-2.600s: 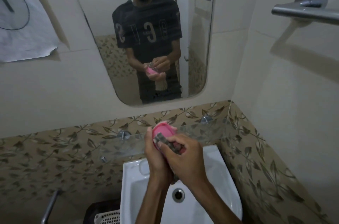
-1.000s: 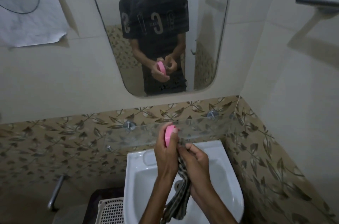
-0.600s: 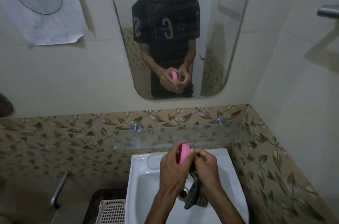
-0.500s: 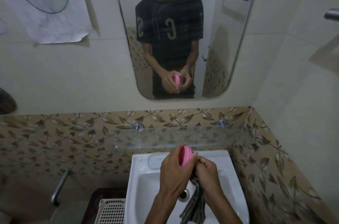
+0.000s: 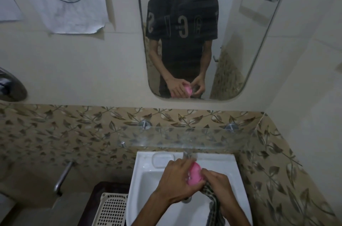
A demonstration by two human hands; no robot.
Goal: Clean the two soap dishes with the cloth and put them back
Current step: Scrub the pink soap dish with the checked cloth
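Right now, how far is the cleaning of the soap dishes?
Nothing looks finished: the glass shelf holds no dish. In hand: the left hand holds a pink soap dish over the sink, the right hand rubs it with the checked cloth. The second dish is not visible.

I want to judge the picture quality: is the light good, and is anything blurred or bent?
Head view: light is dim and flat; the left hand and pink soap dish look slightly smeared; the wide lens bows the mirror edges; the glass shelf shows faint glare.
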